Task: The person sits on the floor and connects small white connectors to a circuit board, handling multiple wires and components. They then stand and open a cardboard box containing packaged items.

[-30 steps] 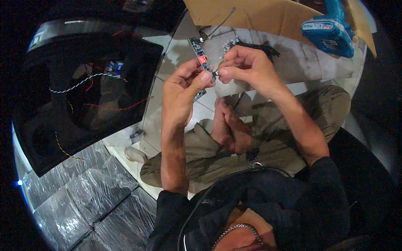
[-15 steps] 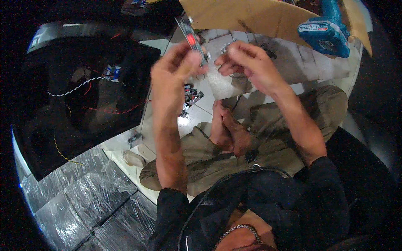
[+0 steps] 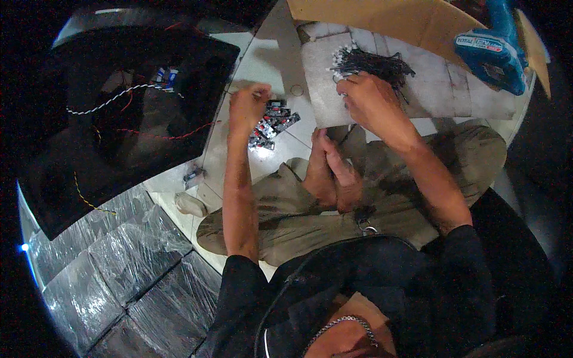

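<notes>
My left hand (image 3: 248, 108) is curled closed at the upper left edge of a pile of small electronic modules (image 3: 274, 126), dark and silvery with red parts, on the tiled floor. What its fingers hold, if anything, is hidden. Farther right, my right hand (image 3: 375, 102) reaches to the near side of a bundle of thin black wires (image 3: 379, 67) with white connector ends. Its thumb and fingers are drawn together in a pinch. Whatever is between them is too small to make out. The bundle rests on a pale foam sheet (image 3: 316, 65).
A black panel (image 3: 71, 155) with twisted wires (image 3: 113, 99) and a small blue part (image 3: 166, 77) lies left. Plastic-wrapped dark blocks (image 3: 119, 268) sit lower left. A cardboard flap (image 3: 382, 24) and teal cordless tool (image 3: 492, 53) stand upper right. My crossed feet (image 3: 331, 173) are nearby.
Before, my left hand held up a long module with a red part; now it is lowered at the pile and that module is not distinguishable. My right hand has moved right to the wires.
</notes>
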`<state>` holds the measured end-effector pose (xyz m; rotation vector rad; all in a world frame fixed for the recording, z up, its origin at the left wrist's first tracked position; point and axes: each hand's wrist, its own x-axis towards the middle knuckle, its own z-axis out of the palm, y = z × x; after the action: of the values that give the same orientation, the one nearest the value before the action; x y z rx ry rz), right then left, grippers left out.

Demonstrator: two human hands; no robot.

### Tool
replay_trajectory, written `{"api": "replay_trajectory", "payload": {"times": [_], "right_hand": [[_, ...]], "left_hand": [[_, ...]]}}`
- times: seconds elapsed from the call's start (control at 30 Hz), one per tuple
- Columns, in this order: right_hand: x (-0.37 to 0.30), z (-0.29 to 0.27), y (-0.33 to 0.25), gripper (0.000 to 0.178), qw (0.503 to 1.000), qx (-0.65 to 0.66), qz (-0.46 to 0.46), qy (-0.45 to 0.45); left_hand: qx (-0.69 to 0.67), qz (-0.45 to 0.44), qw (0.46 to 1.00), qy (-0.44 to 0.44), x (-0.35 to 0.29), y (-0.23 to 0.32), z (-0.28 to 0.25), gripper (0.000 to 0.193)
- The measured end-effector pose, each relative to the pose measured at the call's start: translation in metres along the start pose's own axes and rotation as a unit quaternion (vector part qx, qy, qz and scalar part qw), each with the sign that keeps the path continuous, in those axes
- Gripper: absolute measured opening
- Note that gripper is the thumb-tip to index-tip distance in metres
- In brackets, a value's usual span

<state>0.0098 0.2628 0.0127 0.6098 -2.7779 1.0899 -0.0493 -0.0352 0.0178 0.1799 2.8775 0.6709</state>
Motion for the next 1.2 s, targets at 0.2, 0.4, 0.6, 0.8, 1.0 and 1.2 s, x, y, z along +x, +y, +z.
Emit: {"api": "replay_trajectory", "payload": {"times": [0.2, 0.4, 0.6, 0.8, 1.0, 1.2], "right_hand": [[0.003, 0.003, -0.004, 0.015, 0.999, 0.033, 0.017, -0.013], [0.01, -0.012, -0.012, 0.009, 0.922, 0.377, 0.086, 0.001], [0.012, -0.019, -0.022, 0.012, 0.857, 0.497, 0.133, 0.009], [0.01, -0.022, -0.035, 0.014, 0.862, 0.49, 0.127, 0.022], [0.008, -0.03, -0.047, 0.012, 0.845, 0.521, 0.117, 0.034], [0.007, -0.031, -0.051, 0.01, 0.835, 0.53, 0.127, 0.069]], "left_hand": [[0.075, 0.149, 0.986, -0.025, -0.012, -0.069, 0.049, 0.039], [0.067, 0.193, 0.979, -0.023, -0.008, -0.07, 0.046, 0.029], [-0.283, -0.09, 0.955, -0.018, -0.016, -0.033, 0.034, 0.015], [-0.71, -0.1, 0.691, -0.087, -0.044, 0.063, 0.003, 0.025], [-0.777, -0.076, 0.605, -0.158, -0.066, 0.109, -0.006, 0.034], [-0.713, -0.064, 0.691, -0.098, -0.075, 0.132, -0.008, 0.04]]}}
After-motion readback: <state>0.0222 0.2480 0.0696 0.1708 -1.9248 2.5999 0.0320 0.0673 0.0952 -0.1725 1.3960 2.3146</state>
